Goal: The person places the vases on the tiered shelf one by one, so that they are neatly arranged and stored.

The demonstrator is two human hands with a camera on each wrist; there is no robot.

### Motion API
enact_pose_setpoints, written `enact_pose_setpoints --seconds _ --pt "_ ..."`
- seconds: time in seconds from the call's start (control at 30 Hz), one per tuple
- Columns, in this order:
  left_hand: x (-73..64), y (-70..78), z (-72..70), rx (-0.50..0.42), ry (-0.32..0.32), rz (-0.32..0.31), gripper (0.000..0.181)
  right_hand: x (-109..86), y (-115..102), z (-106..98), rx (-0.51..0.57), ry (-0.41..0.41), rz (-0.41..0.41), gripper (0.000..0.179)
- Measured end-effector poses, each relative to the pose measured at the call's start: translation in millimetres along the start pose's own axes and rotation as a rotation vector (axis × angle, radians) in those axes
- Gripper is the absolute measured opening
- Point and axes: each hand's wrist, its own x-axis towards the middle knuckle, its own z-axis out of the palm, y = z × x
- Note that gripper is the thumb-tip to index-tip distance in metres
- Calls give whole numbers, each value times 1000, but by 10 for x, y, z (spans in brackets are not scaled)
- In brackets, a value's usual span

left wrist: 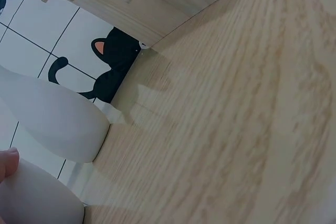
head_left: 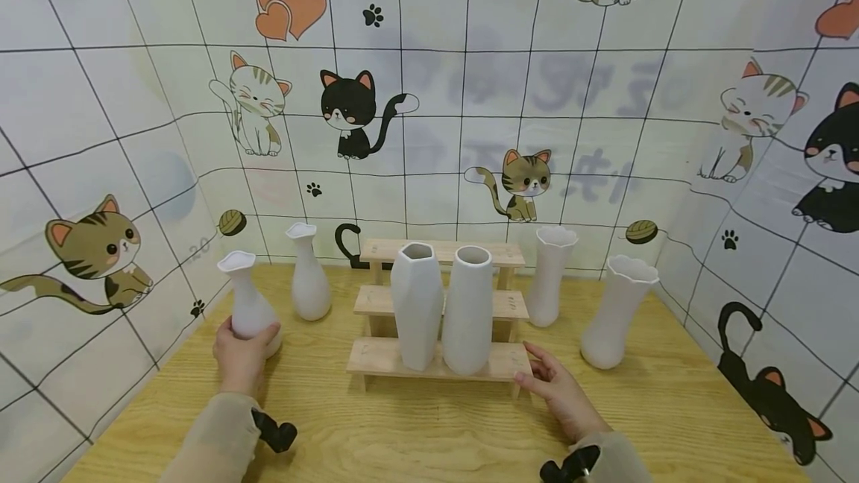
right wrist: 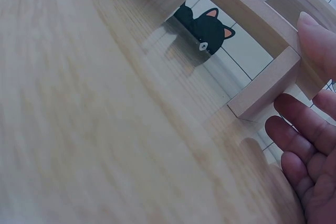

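My left hand (head_left: 243,355) grips a white vase (head_left: 253,308) low on its round body; the vase's neck leans left and its mouth flares in a wavy rim. In the left wrist view, a fingertip (left wrist: 8,162) lies on that vase (left wrist: 39,195). My right hand (head_left: 555,387) holds the right end of the lowest step of a three-step wooden stand (head_left: 365,358), thumb at the front edge. Up close in the right wrist view, the thumb (right wrist: 317,40) presses the plank by the stand's leg (right wrist: 268,85). Two tall white vases, one faceted (head_left: 417,311) and one smooth (head_left: 469,311), stand on the lowest step.
Another slim-necked white vase (head_left: 310,278) stands behind the left hand's one. Right of the stand are two white vases with ruffled rims, one farther back (head_left: 550,282) and one nearer (head_left: 614,315). A cat-printed cloth wall (head_left: 436,95) encloses the wooden table (head_left: 416,442).
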Motion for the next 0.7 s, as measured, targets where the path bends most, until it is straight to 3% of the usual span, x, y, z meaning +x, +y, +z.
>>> enact_pose_setpoints --seconds 0.47,0.7 --pt "4 -4 -14 41 -15 8 101 5 -16 -14 -5 -11 16 70" --pt "29 -32 -19 19 -18 -19 102 7 -10 -11 -1 -13 17 70"
